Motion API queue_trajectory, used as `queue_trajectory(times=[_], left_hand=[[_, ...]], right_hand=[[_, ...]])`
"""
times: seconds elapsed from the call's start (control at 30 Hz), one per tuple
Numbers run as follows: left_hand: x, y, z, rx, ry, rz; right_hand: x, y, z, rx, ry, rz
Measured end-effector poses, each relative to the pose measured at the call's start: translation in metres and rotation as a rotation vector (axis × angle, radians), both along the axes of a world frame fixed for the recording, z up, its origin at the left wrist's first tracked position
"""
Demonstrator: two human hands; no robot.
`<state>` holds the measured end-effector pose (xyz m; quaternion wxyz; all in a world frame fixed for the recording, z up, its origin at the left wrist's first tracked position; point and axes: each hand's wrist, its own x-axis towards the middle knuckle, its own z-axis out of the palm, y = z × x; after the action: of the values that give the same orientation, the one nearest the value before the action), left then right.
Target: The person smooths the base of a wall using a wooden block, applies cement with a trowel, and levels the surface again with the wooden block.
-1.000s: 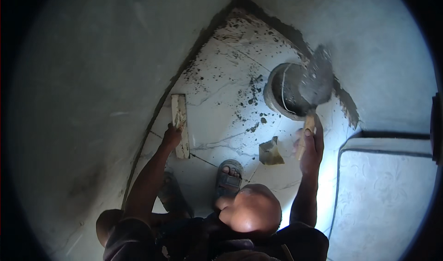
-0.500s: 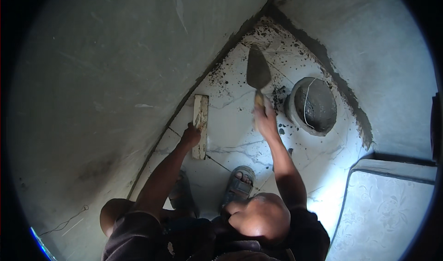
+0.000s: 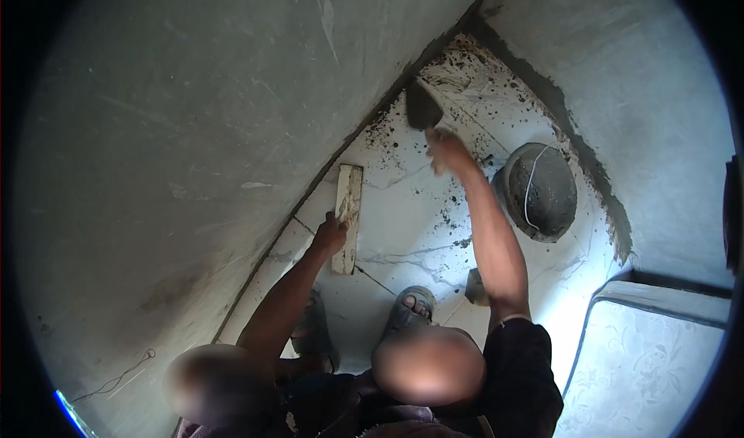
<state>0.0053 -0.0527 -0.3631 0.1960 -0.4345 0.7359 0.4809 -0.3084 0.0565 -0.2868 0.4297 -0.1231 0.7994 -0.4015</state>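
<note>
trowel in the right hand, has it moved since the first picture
Yes. Judged against the bucket, the trowel has gone left: it was over the bucket's right side, and now is close to the left wall's foot.

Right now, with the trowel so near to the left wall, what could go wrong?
The trowel in the right hand is close to the dark strip at the foot of the left wall; a slip might scrape it. The right forearm appears beside the bucket, so a backward swing could knock it, though the real gap is hard to judge. Loose crumbs lie on the tiled floor; the sandals might slip if they step there.
</note>
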Motion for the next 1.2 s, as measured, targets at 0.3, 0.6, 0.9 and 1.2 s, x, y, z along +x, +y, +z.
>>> queue_trajectory(times=[0.3,0.6,0.9,1.2], left_hand=[[0.009,0.005,-0.009,-0.056,0.044,0.007],[0.025,0.019,0.013,0.003,0.047,0.063],[0.013,0.026,0.145,0.061,0.061,-0.037],[0.059,0.033,0.315,-0.035,0.109,-0.171]], right_hand=[[0.006,-0.001,0.010,-0.137,0.008,-0.209],[-0.020,0.006,0.019,0.264,0.076,0.261],[-0.025,0.000,0.018,0.209,0.153,0.346],[-0.024,-0.001,0.006,-0.037,0.355,0.286]])
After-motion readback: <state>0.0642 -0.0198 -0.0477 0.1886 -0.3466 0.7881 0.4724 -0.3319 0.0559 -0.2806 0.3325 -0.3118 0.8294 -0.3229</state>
